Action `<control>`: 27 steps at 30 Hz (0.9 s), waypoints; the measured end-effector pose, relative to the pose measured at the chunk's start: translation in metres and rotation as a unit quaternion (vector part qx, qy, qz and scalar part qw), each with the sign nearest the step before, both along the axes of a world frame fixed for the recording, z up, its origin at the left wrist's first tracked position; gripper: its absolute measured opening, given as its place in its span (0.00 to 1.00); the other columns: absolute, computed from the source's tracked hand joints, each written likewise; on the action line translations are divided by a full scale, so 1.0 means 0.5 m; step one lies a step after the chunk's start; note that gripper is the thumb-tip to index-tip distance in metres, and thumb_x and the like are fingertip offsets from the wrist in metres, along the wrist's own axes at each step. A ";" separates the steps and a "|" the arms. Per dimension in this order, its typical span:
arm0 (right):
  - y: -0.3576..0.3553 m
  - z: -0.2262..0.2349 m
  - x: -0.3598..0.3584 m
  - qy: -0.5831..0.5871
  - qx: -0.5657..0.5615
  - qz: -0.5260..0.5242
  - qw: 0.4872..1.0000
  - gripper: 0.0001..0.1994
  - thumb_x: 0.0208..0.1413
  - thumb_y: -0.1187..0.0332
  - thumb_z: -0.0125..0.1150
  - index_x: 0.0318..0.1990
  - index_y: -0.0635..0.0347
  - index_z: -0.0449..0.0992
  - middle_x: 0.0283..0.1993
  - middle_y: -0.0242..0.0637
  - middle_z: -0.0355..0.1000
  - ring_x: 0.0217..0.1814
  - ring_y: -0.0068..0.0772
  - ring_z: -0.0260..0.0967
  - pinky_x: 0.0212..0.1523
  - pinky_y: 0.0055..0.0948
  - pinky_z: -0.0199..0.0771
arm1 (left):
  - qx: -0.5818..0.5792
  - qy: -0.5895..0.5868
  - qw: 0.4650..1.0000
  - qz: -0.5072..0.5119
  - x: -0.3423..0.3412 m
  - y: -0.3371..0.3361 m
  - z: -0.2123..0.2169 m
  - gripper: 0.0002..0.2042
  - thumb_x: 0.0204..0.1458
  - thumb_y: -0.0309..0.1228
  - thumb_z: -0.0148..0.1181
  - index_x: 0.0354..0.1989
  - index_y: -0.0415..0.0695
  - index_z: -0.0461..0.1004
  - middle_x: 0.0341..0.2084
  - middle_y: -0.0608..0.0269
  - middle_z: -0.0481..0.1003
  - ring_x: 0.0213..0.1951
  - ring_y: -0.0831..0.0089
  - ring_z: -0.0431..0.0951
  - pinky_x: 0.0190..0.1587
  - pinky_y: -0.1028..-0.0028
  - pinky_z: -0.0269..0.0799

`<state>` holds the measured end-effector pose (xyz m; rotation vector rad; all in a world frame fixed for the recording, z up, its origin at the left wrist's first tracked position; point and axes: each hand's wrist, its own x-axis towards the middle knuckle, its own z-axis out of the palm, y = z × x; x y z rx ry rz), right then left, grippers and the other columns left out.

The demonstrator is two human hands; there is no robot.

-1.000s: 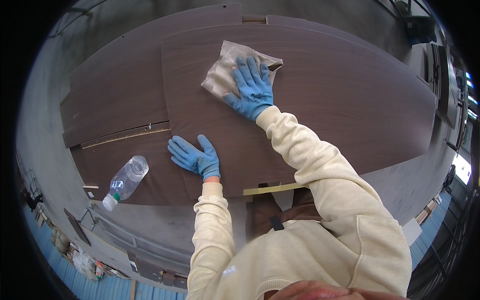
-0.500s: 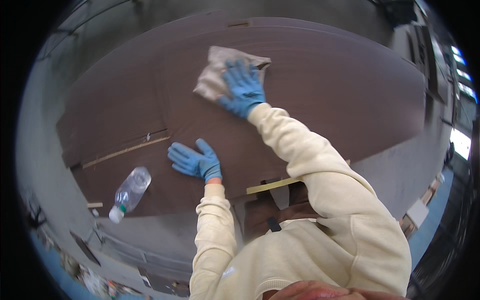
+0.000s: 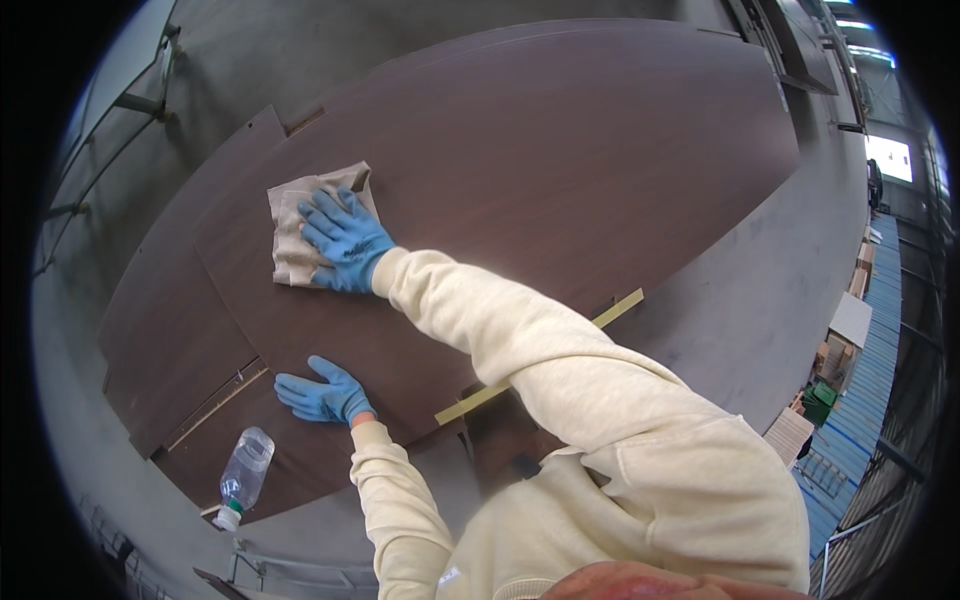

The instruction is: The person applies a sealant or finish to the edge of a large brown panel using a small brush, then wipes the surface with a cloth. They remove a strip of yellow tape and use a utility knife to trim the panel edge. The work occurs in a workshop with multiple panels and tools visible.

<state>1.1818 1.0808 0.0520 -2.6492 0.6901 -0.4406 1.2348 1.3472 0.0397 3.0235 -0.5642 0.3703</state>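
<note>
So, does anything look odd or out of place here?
The clear bottle appears to lie on its side, its white cap at the near-left edge of the brown panel; bottles usually stand upright. No spill shows.

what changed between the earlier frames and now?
Mainly the view: it has turned, swinging the scene counterclockwise and taking the right hand and beige cloth left and down in the picture. Whether the cloth also slid over the brown panel is hard to tell. Nothing taken hold of or let go. Same: right hand flat on cloth, left hand on panel, clear plastic bottle beside it.
</note>
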 end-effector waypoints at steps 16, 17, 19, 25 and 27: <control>-0.628 -0.020 -0.822 0.279 -0.070 -0.512 0.809 0.48 0.62 0.27 0.40 0.79 0.53 0.54 0.85 0.46 0.39 0.87 0.57 0.28 0.81 0.61 0.30 | 0.005 -0.003 1.000 -0.013 0.005 0.003 -0.006 0.34 0.67 0.52 0.53 0.70 0.36 0.65 0.69 0.45 0.67 0.70 0.49 0.66 0.67 0.52 0.63; -0.676 -0.027 -0.828 0.259 -0.054 -0.529 0.806 0.47 0.62 0.27 0.39 0.78 0.53 0.54 0.85 0.46 0.40 0.87 0.56 0.29 0.81 0.60 0.30 | 0.010 -0.002 1.000 -0.008 0.005 0.004 -0.005 0.33 0.67 0.52 0.53 0.70 0.36 0.65 0.69 0.45 0.67 0.70 0.49 0.66 0.67 0.52 0.63; -0.757 -0.023 -0.790 0.243 0.007 -0.558 0.793 0.47 0.62 0.27 0.38 0.78 0.53 0.55 0.85 0.46 0.42 0.87 0.54 0.31 0.82 0.58 0.28 | 0.019 0.006 1.000 -0.013 0.005 0.006 -0.007 0.32 0.68 0.50 0.53 0.70 0.35 0.66 0.68 0.42 0.68 0.69 0.47 0.67 0.68 0.52 0.64; -0.590 -0.018 -0.437 0.118 -0.011 -0.188 0.975 0.42 0.63 0.32 0.41 0.78 0.49 0.56 0.84 0.45 0.45 0.85 0.52 0.39 0.81 0.60 0.33 | -0.004 0.011 1.000 -0.027 0.008 0.008 -0.012 0.33 0.68 0.51 0.52 0.69 0.32 0.65 0.68 0.39 0.67 0.69 0.46 0.66 0.71 0.54 0.61; -0.514 -0.010 -0.395 0.084 -0.115 -0.060 0.988 0.42 0.60 0.31 0.47 0.74 0.49 0.61 0.82 0.45 0.49 0.83 0.56 0.43 0.79 0.63 0.40 | -0.007 0.027 0.999 -0.019 0.010 0.007 -0.009 0.35 0.68 0.53 0.50 0.69 0.32 0.65 0.69 0.39 0.66 0.70 0.46 0.65 0.73 0.55 0.60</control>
